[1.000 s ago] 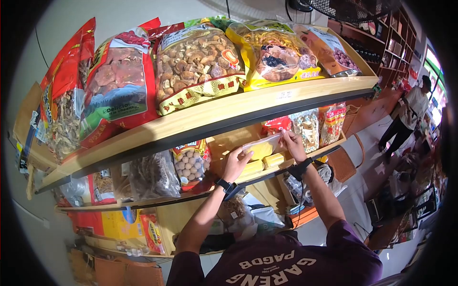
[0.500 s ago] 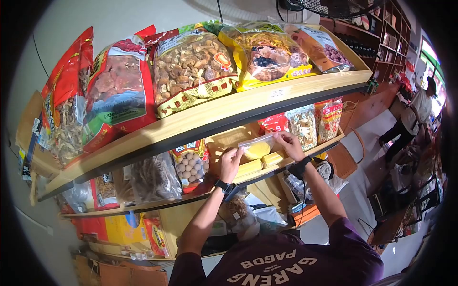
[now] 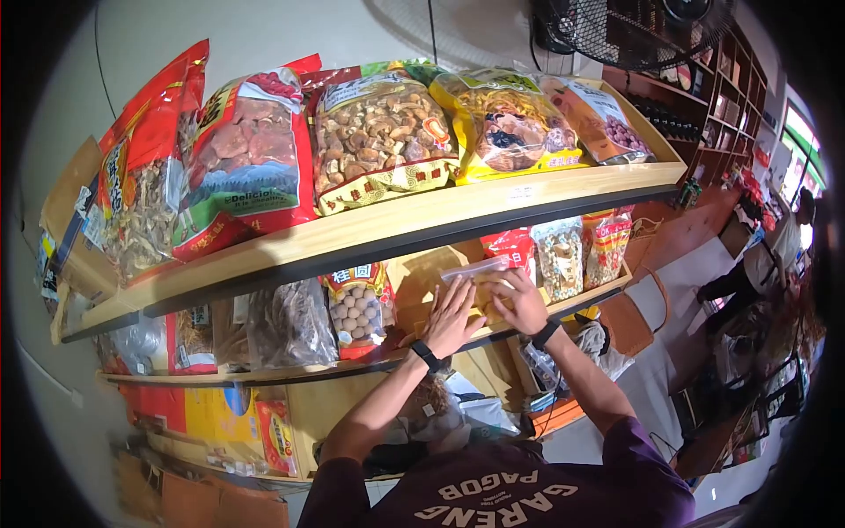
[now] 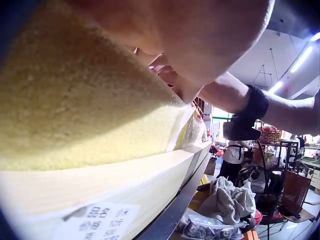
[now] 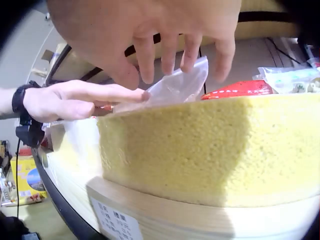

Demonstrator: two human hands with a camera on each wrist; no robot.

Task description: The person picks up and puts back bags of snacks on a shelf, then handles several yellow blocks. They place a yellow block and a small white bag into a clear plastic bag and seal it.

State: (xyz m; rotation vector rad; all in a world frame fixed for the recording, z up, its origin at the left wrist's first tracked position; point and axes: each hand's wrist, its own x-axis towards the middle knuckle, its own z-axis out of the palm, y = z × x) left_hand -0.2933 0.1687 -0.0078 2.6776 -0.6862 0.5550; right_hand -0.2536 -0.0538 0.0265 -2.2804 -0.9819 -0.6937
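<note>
Under the upper shelf, my left hand (image 3: pixel 451 319) lies with straight fingers on a clear zip bag (image 3: pixel 475 267) on top of yellow packs. Beside it, my right hand (image 3: pixel 519 302) is spread with slightly bent fingers over the same bag. The right wrist view shows the left hand (image 5: pixel 67 100) flat at the bag's edge and the bag's clear plastic (image 5: pixel 182 82) standing up below the right hand's fingers (image 5: pixel 169 52). A yellow pack of fine grains (image 5: pixel 175 150) fills the front. Close by in the left wrist view is another yellow pack (image 4: pixel 85 105).
Large food bags stand on the upper shelf (image 3: pixel 396 204). On the lower shelf are a bag of round brown items (image 3: pixel 356 312) to the left and a red bag (image 3: pixel 510 245) to the right. A brown basket (image 3: pixel 627 312) and a fan (image 3: pixel 647 31) are at the right.
Both hands have let go of the bag's top edge, which they held up by its corners, and moved down onto it, fingers spread. The bag lies lower and flatter.
</note>
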